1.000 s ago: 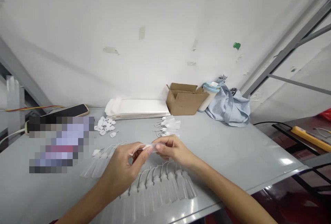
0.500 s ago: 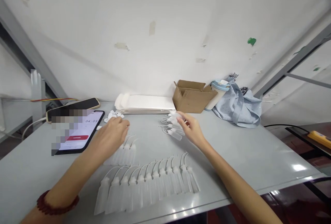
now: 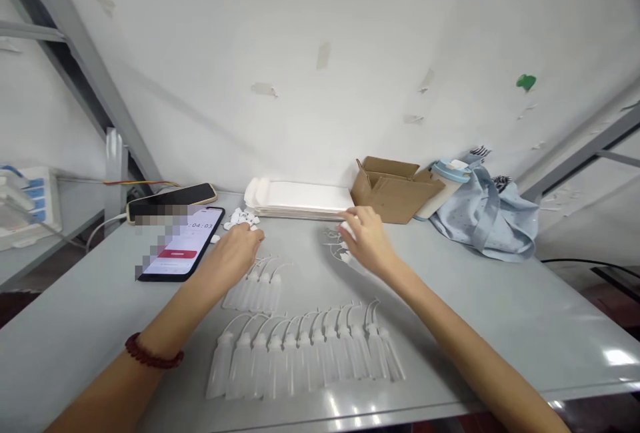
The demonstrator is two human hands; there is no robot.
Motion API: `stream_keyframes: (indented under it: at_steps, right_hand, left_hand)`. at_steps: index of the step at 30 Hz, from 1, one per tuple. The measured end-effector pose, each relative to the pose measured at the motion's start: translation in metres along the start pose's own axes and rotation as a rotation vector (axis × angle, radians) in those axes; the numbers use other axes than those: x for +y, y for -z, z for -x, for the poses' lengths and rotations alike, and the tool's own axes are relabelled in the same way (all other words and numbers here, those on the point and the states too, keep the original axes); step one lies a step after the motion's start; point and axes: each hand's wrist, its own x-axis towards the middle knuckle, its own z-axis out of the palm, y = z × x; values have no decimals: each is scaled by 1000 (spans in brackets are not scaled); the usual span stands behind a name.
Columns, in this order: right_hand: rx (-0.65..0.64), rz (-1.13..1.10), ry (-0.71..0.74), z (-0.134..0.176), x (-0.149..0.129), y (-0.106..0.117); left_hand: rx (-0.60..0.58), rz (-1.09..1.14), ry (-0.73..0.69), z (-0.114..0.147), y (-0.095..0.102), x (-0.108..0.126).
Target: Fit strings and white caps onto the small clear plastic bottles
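Note:
My left hand (image 3: 236,254) is at the pile of small white plastic caps (image 3: 241,219), its fingers curled down and drawn together. Whatever those fingertips hold, if anything, is hidden. My right hand (image 3: 369,241) hovers over a small heap of translucent bottles with thin tubes (image 3: 344,254), thumb and fingers apart. Something white shows in the gap between them, and the hand covers most of the heap. Closer to me, a long row of translucent bottles with curved tubes (image 3: 300,359) lies side by side. A shorter row of similar bottles (image 3: 257,291) lies behind its left part.
At left are a phone with a timer (image 3: 183,246) and a dark phone on a cable (image 3: 173,201). Along the wall are stacked white trays (image 3: 305,196), an open cardboard box (image 3: 397,196), a blue-lidded cup (image 3: 445,186) and a light-blue cloth bag (image 3: 493,223).
The camera has turned left, shifting the scene rightward. My left hand has edged toward the caps. My right hand has moved left over the bottle heap, covering more of it.

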Motion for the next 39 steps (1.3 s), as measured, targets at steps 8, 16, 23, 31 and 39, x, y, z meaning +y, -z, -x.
stream_keyframes:
  at_steps: [8, 16, 23, 31, 39]
  right_hand:
    - [-647, -301, 5, 4, -110, -4]
    - [-846, -478, -219, -4, -102, -21]
    - [-560, -635, -270, 6, -81, -6]
    - [-157, -864, -372, 56, -40, 13]
    - [8, -568, -154, 67, -34, -5]
  left_hand:
    - [9, 55, 14, -5, -9, -6]
    - [65, 397, 72, -6, -3, -2]
    - [23, 974, 137, 2, 17, 11]
    - [-169, 1686, 182, 22, 41, 37]
    - [21, 1461, 102, 42, 22, 86]
